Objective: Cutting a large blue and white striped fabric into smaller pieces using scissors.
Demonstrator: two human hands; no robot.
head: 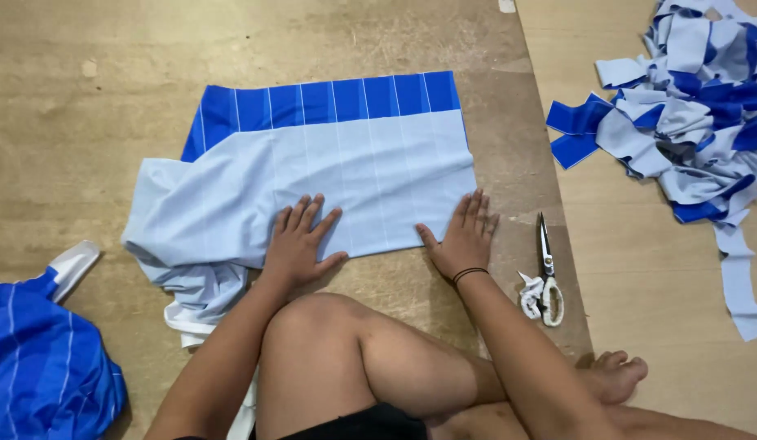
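Covering the floor, wooden boards (109,122), perhaps plywood, beneath fabric (354,179).

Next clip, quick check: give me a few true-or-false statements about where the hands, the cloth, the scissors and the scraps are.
1. Both hands lie flat on the light blue cloth. True: left hand and right hand press palm-down near its front edge.
2. The right hand holds the scissors. False: they lie on the board, right of that hand.
3. The scrap pile sits at the upper right. True.
4. The cloth's dark blue band runs along the edge nearest the person. False: along the far edge.
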